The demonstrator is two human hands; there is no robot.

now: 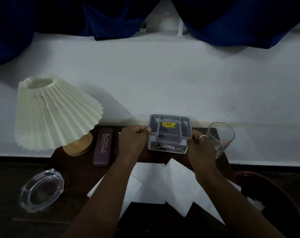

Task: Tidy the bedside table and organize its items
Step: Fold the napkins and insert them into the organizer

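Right now a person holds a grey compartmented organiser box (169, 133) at the far edge of a dark desk (75, 170). The left grip (133, 138) pinches the box's left rim with curled fingers. The right grip (199, 143), wearing a ring, clasps its right rim. Whether the box rests on the desk or is lifted, I cannot tell. Just right of the box stands a clear drinking glass (220, 138). Left of the box lies a purple spectacle case (103, 146), and beyond that stands a lamp (56, 112) with a pleated cream shade. White paper sheets (151, 179) lie on the near side of the box, and a glass ashtray (42, 189) sits well off to its near left.
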